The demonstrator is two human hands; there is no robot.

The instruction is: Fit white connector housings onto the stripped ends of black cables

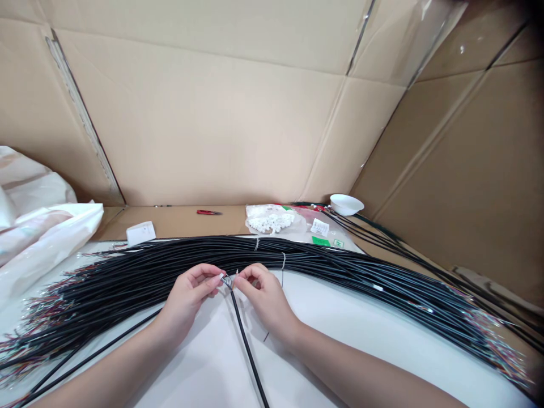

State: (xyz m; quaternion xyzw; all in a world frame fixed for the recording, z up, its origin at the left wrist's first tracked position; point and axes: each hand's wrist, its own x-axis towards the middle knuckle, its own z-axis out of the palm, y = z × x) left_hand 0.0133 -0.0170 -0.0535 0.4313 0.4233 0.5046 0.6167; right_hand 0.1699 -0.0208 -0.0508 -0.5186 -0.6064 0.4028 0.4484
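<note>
My left hand (190, 297) and my right hand (261, 294) meet at the middle of the white table (340, 334), fingers pinched together. Between the fingertips is the end of a single black cable (246, 345), which runs down toward me. Thin wire ends or a small connector show at its tip, too small to name. Just beyond the hands lies a thick bundle of black cables (297, 263) with coloured wire ends, tied with white ties.
Cardboard walls (221, 130) enclose the table. At the back lie a white bowl (346, 204), a bag of white connectors (272, 219), red-handled cutters (209, 212) and a white card (141, 232). White plastic bags (38, 226) sit at left. More cables (403, 249) run along the right.
</note>
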